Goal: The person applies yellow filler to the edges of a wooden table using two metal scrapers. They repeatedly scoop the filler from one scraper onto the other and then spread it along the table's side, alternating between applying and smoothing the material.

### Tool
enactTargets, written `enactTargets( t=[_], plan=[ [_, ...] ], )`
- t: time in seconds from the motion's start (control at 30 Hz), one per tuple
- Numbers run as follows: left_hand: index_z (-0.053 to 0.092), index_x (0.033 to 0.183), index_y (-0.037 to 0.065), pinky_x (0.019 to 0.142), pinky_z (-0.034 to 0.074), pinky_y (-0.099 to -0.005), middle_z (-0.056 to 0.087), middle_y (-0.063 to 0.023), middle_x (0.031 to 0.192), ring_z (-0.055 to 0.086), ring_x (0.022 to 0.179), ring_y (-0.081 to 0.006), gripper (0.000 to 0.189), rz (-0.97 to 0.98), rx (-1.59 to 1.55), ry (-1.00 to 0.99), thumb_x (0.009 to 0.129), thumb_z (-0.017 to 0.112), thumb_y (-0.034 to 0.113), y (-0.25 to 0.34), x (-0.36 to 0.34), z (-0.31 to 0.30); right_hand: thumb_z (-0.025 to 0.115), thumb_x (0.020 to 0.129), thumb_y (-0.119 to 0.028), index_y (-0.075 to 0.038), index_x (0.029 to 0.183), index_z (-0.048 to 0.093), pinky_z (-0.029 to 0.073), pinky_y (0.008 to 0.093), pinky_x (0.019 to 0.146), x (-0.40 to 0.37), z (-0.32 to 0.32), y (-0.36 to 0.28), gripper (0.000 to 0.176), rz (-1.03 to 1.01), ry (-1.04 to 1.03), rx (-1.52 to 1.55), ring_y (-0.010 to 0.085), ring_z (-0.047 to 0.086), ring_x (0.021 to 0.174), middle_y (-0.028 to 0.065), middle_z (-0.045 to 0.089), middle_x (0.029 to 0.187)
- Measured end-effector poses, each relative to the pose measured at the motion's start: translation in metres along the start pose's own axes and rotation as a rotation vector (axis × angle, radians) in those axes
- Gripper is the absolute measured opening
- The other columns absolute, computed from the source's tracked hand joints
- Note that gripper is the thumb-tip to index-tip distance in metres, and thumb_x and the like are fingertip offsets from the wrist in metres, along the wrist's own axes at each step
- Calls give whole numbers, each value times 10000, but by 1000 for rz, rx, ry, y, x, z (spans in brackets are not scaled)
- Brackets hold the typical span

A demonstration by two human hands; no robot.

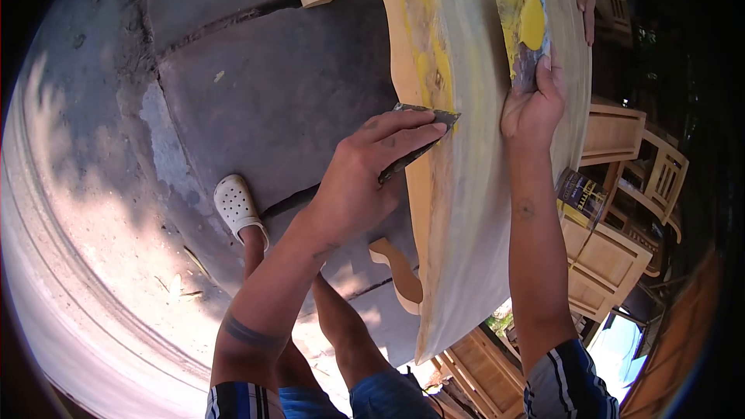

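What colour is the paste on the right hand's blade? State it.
The paste is bright yellow, clearest in the head view.

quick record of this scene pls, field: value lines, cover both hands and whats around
left hand: holding a dark flat blade at the slab's yellow-smeared edge
right hand: holding a smeared flat plate bearing yellow paste
work surface: large pale wooden slab, streaked yellow
other person: a hand at the slab's far side
container: labelled can beyond the right forearm
background: wooden furniture pieces
ground: dark paving, partly sunlit
footwear: white perforated clog
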State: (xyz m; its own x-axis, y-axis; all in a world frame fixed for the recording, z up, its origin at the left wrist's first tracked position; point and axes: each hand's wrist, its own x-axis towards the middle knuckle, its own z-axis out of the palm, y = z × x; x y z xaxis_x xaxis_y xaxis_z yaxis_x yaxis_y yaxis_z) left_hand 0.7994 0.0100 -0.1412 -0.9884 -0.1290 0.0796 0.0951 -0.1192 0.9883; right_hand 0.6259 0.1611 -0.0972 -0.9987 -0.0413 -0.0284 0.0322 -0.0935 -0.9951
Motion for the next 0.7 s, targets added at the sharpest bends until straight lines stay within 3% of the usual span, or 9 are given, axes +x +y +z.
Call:
enactTargets(
  t=[0.13, 0.2, 0.33, 0.43, 0.5, 0.57, 0.7],
  plan=[
    [600, 1150, 73, 984, 425, -385, 536, -131, 1232, 518, 1150, -324, 672, 58, 6, 129, 573, 468, -243, -12, -45, 51, 418, 931, -63, 98, 1278, 350, 410, 345, 980, 0, 3, 0, 388, -11, 13, -9, 228, 524, 1119, 174, 501, 1228],
    [602, 1134, 62, 984, 423, -402, 544, -135, 1217, 513, 1157, -330, 650, 24, -26, 103, 573, 482, -245, -12, -71, 67, 416, 931, -62, 99, 1275, 356, 411, 347, 981, -3, 2, -1, 384, -8, 10, -21, 229, 523, 1121, 175, 500, 1228],
    [598, 1110, 41, 983, 423, -409, 560, -142, 1189, 513, 1156, -335, 626, -5, -128, 64, 574, 463, -253, -7, -82, 45, 421, 928, -62, 96, 1279, 350, 409, 353, 983, 2, 2, 1, 391, -20, -41, -34, 234, 524, 1119, 177, 507, 1216],
    [590, 1123, 39, 963, 435, -393, 574, -152, 1163, 524, 1129, -354, 628, -62, 130, 111, 592, 409, -241, 31, -40, -1, 435, 922, -63, 86, 1276, 345, 451, 341, 932, 1, -2, 1, 395, -12, -34, -44, 235, 544, 1086, 173, 525, 1183],
    [590, 1119, 36, 919, 458, -404, 585, -151, 1135, 544, 1081, -357, 591, 61, 527, 99, 612, 424, -219, 53, -7, -16, 453, 917, -71, 63, 1262, 348, 495, 334, 825, 3, -2, 2, 384, -11, -39, -19, 233, 575, 1024, 162, 543, 1146],
    [590, 1114, 33, 871, 475, -411, 596, -146, 1107, 556, 1037, -354, 565, 41, 725, 3, 618, 453, -200, 71, 17, -18, 477, 912, -85, 25, 1239, 355, 539, 332, 664, 5, -7, 4, 366, -14, -54, 17, 229, 614, 930, 143, 565, 1097],
    [602, 1092, 27, 770, 500, -401, 619, -145, 1037, 593, 930, -336, 462, 12, 1169, -197, 670, 491, -121, 103, 60, -15, 502, 903, -86, 29, 1224, 381, 550, 317, 633, 2, -1, 1, 362, -13, -37, 81, 212, 624, 912, 144, 573, 1096]
  ],
)
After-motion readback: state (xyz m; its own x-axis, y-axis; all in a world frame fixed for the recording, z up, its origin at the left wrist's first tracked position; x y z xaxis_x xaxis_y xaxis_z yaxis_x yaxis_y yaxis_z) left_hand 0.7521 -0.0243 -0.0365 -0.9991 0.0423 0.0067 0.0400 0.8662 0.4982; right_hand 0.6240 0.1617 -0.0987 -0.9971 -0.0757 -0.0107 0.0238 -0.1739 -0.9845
